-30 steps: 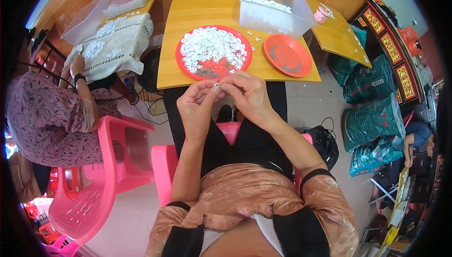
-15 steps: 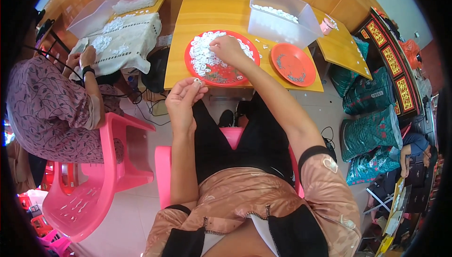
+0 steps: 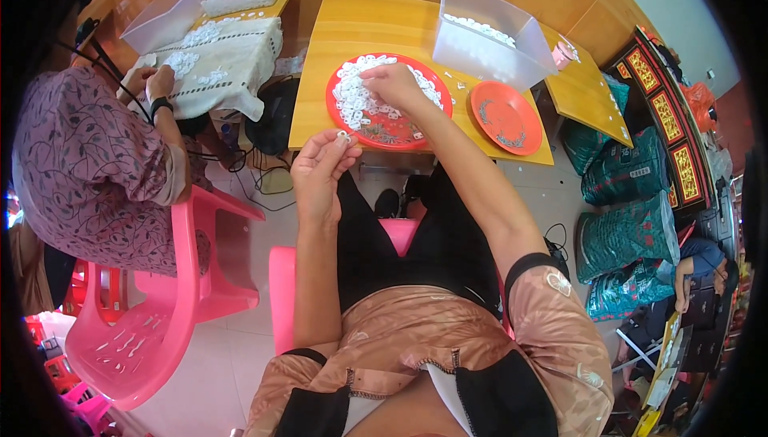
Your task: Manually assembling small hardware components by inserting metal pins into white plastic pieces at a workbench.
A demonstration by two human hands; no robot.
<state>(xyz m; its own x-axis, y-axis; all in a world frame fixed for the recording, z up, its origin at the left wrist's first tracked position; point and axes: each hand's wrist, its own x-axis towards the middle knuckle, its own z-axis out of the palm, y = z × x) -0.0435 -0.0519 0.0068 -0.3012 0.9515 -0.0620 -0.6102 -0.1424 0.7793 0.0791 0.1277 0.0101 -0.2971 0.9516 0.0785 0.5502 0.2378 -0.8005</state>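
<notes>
My left hand (image 3: 320, 171) is raised just off the near edge of the table, pinching a small white plastic piece (image 3: 344, 136) with a hole between thumb and forefinger. Farther forward, my right hand (image 3: 394, 86) reaches over a red round tray (image 3: 394, 134), its bent fingertips at a pile of similar white pieces (image 3: 352, 94). Whatever those fingertips hold is hidden among the pieces. The pile covers the far and left parts of the tray, leaving some of its patterned bottom bare near me.
An orange-red plate (image 3: 506, 113) with small grey bits or markings lies right of the tray on the yellow table (image 3: 360, 21). Behind stands a clear plastic bin (image 3: 480, 57) of white pieces. A co-worker (image 3: 96, 173) sits left on a pink chair (image 3: 184, 277). Green sacks (image 3: 624, 233) stand right.
The view has shifted slightly, so the table and tray appear a little farther right. My left hand still pinches the white piece; my right hand stays at the pile.
</notes>
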